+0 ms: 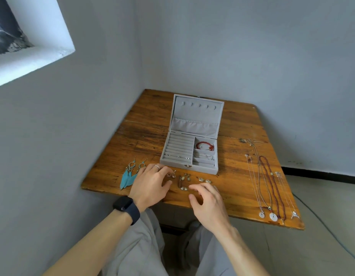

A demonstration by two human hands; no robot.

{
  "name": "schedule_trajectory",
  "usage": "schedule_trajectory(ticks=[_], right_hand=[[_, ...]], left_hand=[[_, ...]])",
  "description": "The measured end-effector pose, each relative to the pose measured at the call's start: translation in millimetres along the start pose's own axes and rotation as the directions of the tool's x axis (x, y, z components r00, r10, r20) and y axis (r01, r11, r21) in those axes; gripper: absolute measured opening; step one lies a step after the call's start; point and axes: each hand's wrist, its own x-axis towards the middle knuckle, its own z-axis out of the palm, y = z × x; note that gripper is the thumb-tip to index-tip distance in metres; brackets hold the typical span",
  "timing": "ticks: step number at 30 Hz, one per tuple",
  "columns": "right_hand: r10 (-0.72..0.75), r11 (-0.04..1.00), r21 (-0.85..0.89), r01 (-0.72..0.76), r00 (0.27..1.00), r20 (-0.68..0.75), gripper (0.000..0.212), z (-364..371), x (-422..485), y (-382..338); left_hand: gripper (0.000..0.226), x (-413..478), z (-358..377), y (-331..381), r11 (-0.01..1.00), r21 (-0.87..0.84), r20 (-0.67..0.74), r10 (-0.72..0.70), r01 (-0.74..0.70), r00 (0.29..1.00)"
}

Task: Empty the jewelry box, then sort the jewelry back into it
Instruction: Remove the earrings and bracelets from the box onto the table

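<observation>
A grey velvet jewelry box stands open on the wooden table. A red bead bracelet lies in its upper right compartment, and a few small rings sit in the ring rows. Small earrings lie in front of the box. Turquoise feather earrings lie at the left. Several necklaces are laid out at the right. My left hand hovers with fingertips at a small earring pair. My right hand hovers near the table's front edge, fingers loosely curled, holding nothing.
The table sits in a corner between two grey walls. A window recess is at upper left. A cable runs along the floor at the right. My knees are under the table's front edge.
</observation>
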Motion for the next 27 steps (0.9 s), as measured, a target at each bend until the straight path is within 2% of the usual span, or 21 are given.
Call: schedule_trajectory(ticks=[8, 14, 20, 23, 27], right_hand=[[-0.134, 0.986, -0.096, 0.134, 0.991, -0.001, 0.027, -18, 50, -20], [-0.154, 0.972, -0.18, 0.152, 0.988, 0.001, 0.027, -15, 110, -33], [-0.187, 0.939, -0.271, 0.213, 0.975, 0.119, 0.029, -2, 147, -42], [-0.205, 0.916, -0.305, 0.261, 0.957, 0.204, 0.031, 5, 158, -46], [-0.256, 0.898, -0.318, 0.306, 0.948, 0.189, 0.026, 10, 162, -46]], left_hand=[[0.035, 34, -21, -27, 0.995, 0.102, -0.016, -0.007, 0.009, 1.0], [0.035, 65, -17, -32, 0.986, 0.158, 0.023, -0.057, 0.052, 0.998], [0.035, 89, -14, -38, 0.977, 0.201, 0.078, -0.091, 0.073, 0.993], [0.033, 94, -13, -40, 0.964, 0.267, 0.081, -0.028, 0.005, 0.996], [0.034, 98, -14, -40, 0.927, 0.362, 0.12, 0.063, -0.103, 0.991]])
